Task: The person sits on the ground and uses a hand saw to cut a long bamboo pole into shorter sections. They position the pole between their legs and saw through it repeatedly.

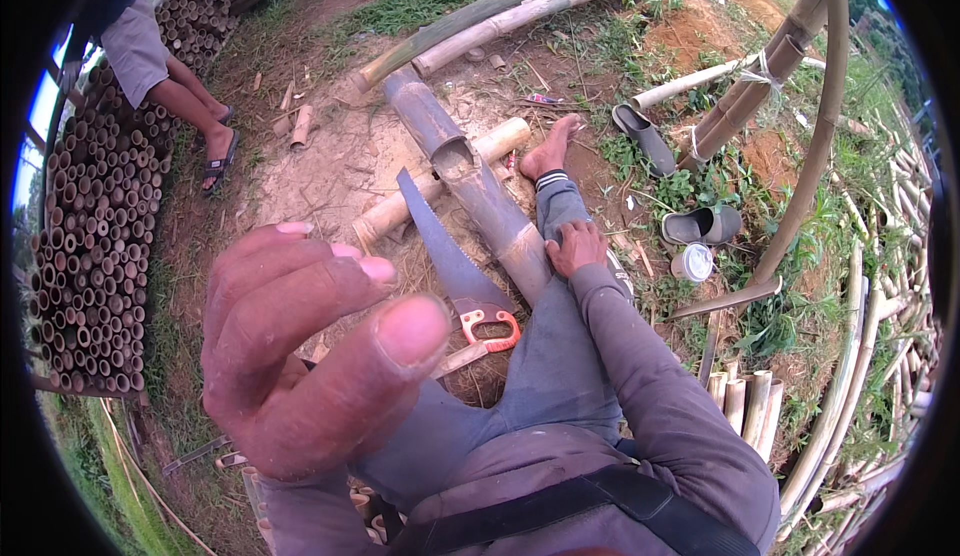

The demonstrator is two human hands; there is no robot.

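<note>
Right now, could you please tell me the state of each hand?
Left hand: open, fingers half curled, raised, with nothing visible in it.
Right hand: open, resting on the right trouser leg, nothing visible in it.

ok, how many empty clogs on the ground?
2. One clog lies beside the tied bamboo poles; another clog is by the white-lidded cup. More could be hidden among the plants.

Remotely I see an outdoor bamboo workyard (300,186): stacked brown bamboo tubes (95,236) left, orange-handled grey steel handsaw (447,256) near.
</note>
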